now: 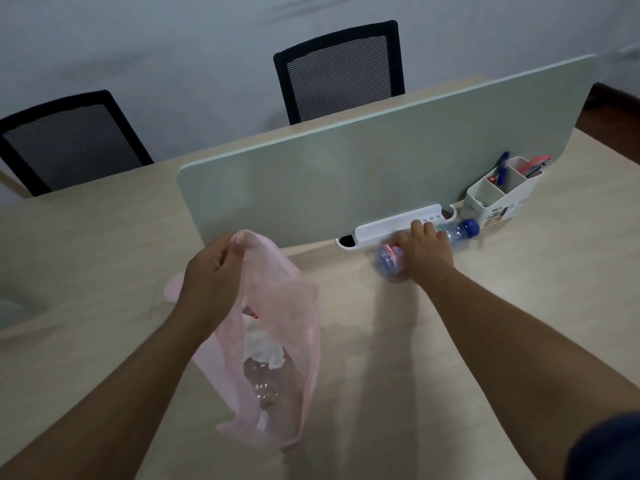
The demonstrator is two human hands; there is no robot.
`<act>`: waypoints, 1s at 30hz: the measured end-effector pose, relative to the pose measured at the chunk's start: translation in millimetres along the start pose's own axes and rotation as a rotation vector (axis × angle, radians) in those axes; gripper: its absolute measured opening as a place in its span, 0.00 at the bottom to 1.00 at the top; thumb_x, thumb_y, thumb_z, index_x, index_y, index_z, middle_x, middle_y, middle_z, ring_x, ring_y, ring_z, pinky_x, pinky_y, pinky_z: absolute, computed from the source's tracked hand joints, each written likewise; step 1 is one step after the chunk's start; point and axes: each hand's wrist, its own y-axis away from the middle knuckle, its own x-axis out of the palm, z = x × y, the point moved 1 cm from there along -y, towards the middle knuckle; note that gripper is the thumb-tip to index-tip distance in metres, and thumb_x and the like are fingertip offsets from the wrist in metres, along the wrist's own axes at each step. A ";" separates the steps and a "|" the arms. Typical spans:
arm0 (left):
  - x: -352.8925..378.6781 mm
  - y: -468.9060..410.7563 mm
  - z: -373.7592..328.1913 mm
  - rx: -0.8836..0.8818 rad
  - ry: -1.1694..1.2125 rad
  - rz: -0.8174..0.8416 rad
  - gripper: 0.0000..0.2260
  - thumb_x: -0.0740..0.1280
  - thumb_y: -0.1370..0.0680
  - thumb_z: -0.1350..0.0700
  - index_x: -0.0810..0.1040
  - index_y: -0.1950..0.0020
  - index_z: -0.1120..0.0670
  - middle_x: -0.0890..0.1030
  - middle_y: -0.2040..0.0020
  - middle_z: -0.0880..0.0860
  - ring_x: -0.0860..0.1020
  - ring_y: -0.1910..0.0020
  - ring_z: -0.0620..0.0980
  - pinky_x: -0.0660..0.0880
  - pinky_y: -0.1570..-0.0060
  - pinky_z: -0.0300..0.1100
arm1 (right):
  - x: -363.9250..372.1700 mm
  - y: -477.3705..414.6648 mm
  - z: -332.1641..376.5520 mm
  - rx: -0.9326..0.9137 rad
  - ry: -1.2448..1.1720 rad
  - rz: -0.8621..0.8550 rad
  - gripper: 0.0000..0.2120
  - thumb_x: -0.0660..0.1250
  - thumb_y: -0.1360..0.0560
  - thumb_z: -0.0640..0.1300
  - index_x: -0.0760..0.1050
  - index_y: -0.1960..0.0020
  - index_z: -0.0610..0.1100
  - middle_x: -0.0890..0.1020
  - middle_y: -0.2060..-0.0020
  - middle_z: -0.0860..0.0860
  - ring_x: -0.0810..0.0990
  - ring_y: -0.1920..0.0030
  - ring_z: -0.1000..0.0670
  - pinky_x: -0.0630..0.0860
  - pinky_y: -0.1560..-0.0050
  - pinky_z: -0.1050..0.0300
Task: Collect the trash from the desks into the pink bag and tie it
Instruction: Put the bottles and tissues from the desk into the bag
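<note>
My left hand (211,271) holds up the thin pink bag (291,306) by its handle, above the pale wooden desk (450,358). Through the bag's film I see crumpled white paper (265,348) and a clear bottle (263,386) inside. My right hand (427,251) reaches forward and wraps around a clear plastic bottle (389,259) lying on its side by the divider. That bottle has a blue cap (469,227) pointing right and a red-and-white label. The image is blurred around this hand.
A pale green divider panel (363,168) crosses the desk. At its foot lie a white power strip (391,226) and a white organiser (498,192) with pens. Two black mesh chairs (339,71) (69,140) stand beyond the desk.
</note>
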 end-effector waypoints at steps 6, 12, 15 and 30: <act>-13.5 10.8 -2.4 0.018 -0.022 -0.007 0.16 0.57 0.15 0.47 0.80 0.50 0.54 0.79 0.59 0.52 0.73 0.64 0.43 0.69 0.64 0.37 | -17.9 30.1 28.8 -0.064 -0.106 0.067 0.29 0.69 0.30 0.57 0.66 0.33 0.51 0.70 0.40 0.47 0.71 0.39 0.43 0.70 0.44 0.47; -45.3 28.6 12.8 0.045 -0.072 -0.031 0.18 0.56 0.15 0.47 0.75 0.57 0.57 0.76 0.63 0.51 0.71 0.64 0.49 0.67 0.63 0.43 | -86.2 128.0 84.7 -0.205 -0.915 -0.103 0.25 0.72 0.37 0.52 0.67 0.43 0.55 0.78 0.51 0.56 0.80 0.51 0.47 0.77 0.58 0.51; -63.4 35.1 18.6 0.042 -0.079 -0.053 0.18 0.56 0.15 0.48 0.71 0.61 0.53 0.72 0.67 0.48 0.69 0.67 0.47 0.65 0.66 0.43 | -113.4 177.9 98.1 -0.233 -1.380 -0.126 0.36 0.77 0.35 0.51 0.59 0.35 0.64 0.78 0.48 0.69 0.81 0.50 0.62 0.77 0.52 0.60; -100.9 45.8 15.8 -0.011 0.047 -0.145 0.19 0.55 0.15 0.47 0.78 0.49 0.59 0.80 0.57 0.56 0.74 0.61 0.48 0.73 0.59 0.43 | -113.4 235.6 211.0 -0.306 -1.817 -0.533 0.46 0.77 0.32 0.35 0.57 0.36 0.75 0.66 0.36 0.75 0.75 0.37 0.62 0.81 0.45 0.56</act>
